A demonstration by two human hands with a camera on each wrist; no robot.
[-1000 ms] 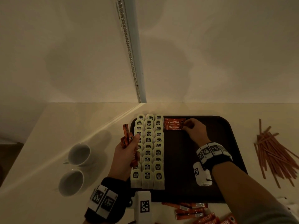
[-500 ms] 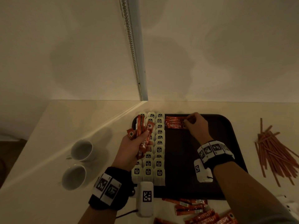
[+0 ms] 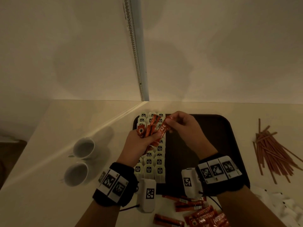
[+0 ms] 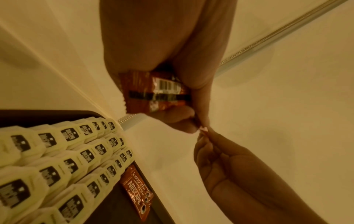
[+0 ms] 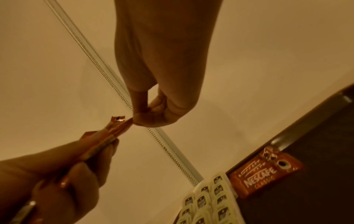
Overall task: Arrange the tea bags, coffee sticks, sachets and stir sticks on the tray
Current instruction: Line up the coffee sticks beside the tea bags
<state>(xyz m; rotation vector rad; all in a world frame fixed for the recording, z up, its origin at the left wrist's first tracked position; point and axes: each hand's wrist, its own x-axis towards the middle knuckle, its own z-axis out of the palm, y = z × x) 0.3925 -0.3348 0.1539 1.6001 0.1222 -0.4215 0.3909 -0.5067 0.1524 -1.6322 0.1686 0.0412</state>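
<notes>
We look down on a desk (image 3: 49,145) with a dark tray (image 3: 213,125). Our left hand (image 3: 139,141) hovers over the tray's left side, fingers curled round a fan of coffee sticks (image 3: 152,126). Our right hand (image 3: 183,126), just to its right, pinches the far tip of one stick (image 3: 163,130) between thumb and fingertip. That stick's long axis runs from the left palm up and away toward the right fingers. Below, tea bags (image 3: 154,164) fill three neat rows on the tray's left. Placed sticks (image 4: 138,189) lie flat at the far edge, just right of the tea bags, so we judge the pinched stick belongs there, beneath the right hand, the nearer one. More sticks (image 3: 201,215) wait on the desk near us.
</notes>
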